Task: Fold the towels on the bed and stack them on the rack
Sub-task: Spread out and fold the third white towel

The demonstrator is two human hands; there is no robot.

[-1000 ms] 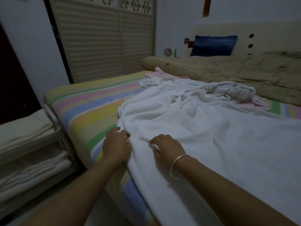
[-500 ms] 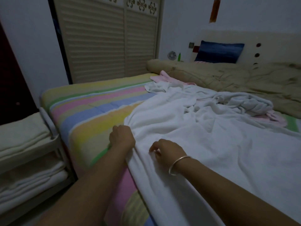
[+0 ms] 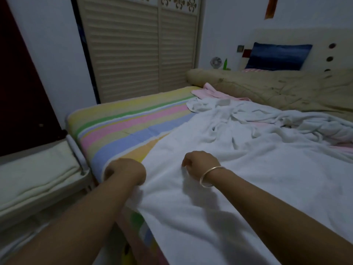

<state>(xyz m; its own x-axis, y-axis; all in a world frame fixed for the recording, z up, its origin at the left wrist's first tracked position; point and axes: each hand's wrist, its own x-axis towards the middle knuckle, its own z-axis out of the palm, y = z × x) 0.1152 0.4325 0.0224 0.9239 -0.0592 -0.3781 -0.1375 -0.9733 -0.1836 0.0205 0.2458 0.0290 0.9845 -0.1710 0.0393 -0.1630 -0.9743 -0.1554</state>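
Dimly, left hand (image 3: 126, 170) clenched on the white towel (image 3: 248, 178), right hand (image 3: 200, 163) curled atop it (its grip indiscernible).

No readable text, labels or numbers anywhere visible.

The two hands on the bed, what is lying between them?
Only a stretch of the white towel lies between the left hand and the right hand; nothing else sits on it there. The head view shows this.

The towel (image 3: 238, 169) was white, the bedsheet (image 3: 133, 123) pastel-striped, the pillow (image 3: 277, 56) dark blue, the quilt (image 3: 286, 88) olive-tan.
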